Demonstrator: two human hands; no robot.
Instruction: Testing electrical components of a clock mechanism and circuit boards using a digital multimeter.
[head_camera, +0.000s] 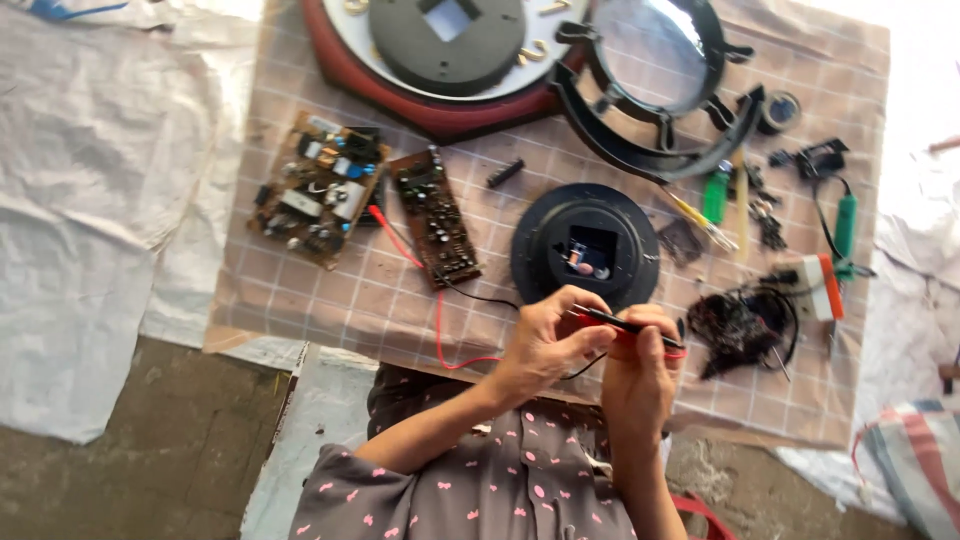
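I see my left hand (540, 345) and right hand (640, 375) pinching a thin black-and-red probe (625, 324) just below the round black plastic housing (585, 245); light, stiff, best gripped mid-shaft.

Grey-brown garment (500, 480) with small pink bow-like print, short sleeves. 2 bare forearms, left hand (545, 345) and right hand (640, 375) without rings, watch or gloves.

Bare checked cloth (330, 300) left of the hands; black disc (585, 245) and wire tangle (735, 325) probably crowd the right.
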